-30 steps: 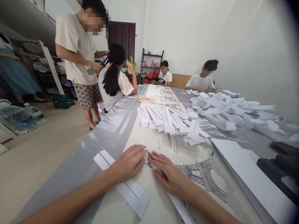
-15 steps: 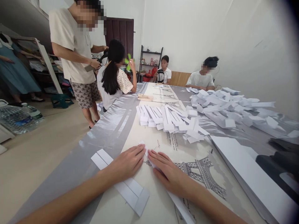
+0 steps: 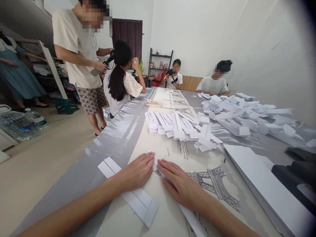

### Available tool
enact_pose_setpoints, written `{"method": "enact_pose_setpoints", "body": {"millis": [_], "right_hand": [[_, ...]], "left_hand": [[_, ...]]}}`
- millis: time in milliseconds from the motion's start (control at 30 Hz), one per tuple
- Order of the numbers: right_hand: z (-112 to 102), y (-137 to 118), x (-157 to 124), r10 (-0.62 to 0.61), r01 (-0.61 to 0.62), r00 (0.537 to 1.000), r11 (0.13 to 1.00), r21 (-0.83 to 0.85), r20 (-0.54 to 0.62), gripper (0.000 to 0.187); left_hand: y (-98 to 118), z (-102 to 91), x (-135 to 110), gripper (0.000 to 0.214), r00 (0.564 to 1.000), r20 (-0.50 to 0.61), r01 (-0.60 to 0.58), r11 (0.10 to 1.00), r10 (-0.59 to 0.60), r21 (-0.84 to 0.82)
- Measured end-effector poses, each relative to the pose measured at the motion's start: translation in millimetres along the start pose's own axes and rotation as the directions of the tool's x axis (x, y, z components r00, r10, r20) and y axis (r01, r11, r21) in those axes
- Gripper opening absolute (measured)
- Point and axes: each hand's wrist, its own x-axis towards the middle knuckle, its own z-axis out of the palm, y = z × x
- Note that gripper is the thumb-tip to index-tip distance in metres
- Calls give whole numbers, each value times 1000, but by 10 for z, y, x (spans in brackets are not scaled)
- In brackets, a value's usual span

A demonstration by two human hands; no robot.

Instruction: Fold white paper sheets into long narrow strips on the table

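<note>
White wall [image 3: 197, 33], grey tablecloth [image 3: 98, 151], printed runner [image 3: 140, 144] — hands [image 3: 138, 172] [image 3: 181, 186] on paper strip [image 3: 190, 218]

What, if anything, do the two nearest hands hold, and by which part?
Nothing seems gripped: the left hand touches the far end of a paper strip, and the right hand lies over it, just nearer.

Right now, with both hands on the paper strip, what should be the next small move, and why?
Probably slide the right hand toward the body along the strip, pressing lightly: the left hand is at its far end, while its near part shows uncovered.
</note>
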Motion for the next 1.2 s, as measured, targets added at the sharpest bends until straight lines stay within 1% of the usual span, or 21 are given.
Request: {"method": "enact_pose_setpoints", "body": {"millis": [133, 300, 567, 767, 933, 1100, 1200], "right_hand": [[-9, 5, -2, -8, 8, 1000, 1000, -9, 30, 52], [16, 9, -26, -30, 32, 998, 998, -53, 51, 54], [7, -10, -84, -58, 74, 993, 984, -165, 103, 55], [-31, -19, -290, -78, 98, 992, 972, -216, 97, 58], [-63, -77, -460, -93, 118, 990, 956, -270, 104, 69], [-108, -147, -599, -89, 106, 993, 960, -261, 75, 80], [-163, -207, -780, -97, 113, 993, 958, -263, 73, 89]], "left_hand": [[-20, -32, -8, 37, 1000, -11, 0, 999, -1, -54], [-24, -70, -4, 37, 999, -2, -34, 999, 34, -30], [-36, -112, -8, 38, 999, 10, -35, 999, 35, -17], [-64, -74, -25, 38, 999, -7, -34, 998, 34, -44], [-61, -69, -20, 38, 999, -15, -33, 999, 33, -24], [-67, -60, -8, 38, 999, 27, -29, 999, 29, 12], [-75, -67, -1, 38, 998, 52, -32, 999, 31, 18]]}}
